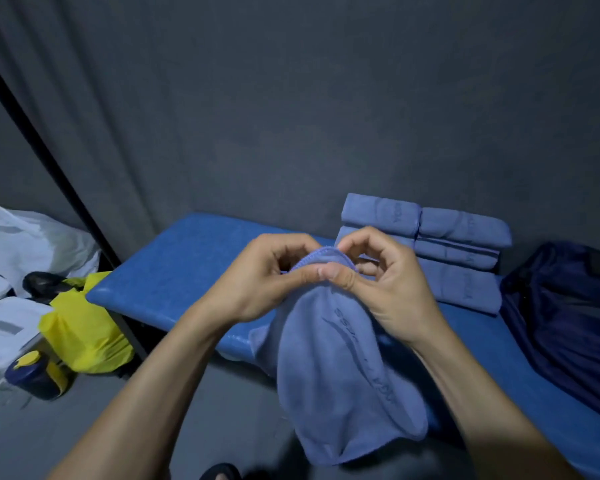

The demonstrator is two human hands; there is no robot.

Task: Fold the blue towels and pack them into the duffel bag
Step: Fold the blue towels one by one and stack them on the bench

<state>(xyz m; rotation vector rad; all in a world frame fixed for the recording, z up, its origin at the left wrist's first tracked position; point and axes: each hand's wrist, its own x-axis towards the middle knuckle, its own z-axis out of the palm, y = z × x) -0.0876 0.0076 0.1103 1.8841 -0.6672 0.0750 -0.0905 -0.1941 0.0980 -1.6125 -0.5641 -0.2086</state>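
Two hands meet at the top hem of one blue towel (340,375), and that tells you where you stand: the fold is only beginning. Your left hand (267,278) pinches the stitched edge between thumb and curled fingers, and your right hand (388,282) pinches the same edge just beside it, thumbs almost touching. The cloth hangs loose from that grip, drooping in front of the blue padded bench (174,271) with its printed logo facing you; it is still bunched rather than spread flat. Behind your hands, a stack of folded towels (444,251) leans against the grey wall at the back of the bench, so part of the folding looks done. The dark navy duffel bag (561,327) lies on the bench to the right, well apart from the towel you hold; whether it is unzipped cannot be told from here. Nothing appears packed yet. The next move likely calls for sliding your hands apart along the hem to find the two corners, so the towel opens out square before you halve it. Keep the edge taut, or the soft cloth will sag and fold crooked.
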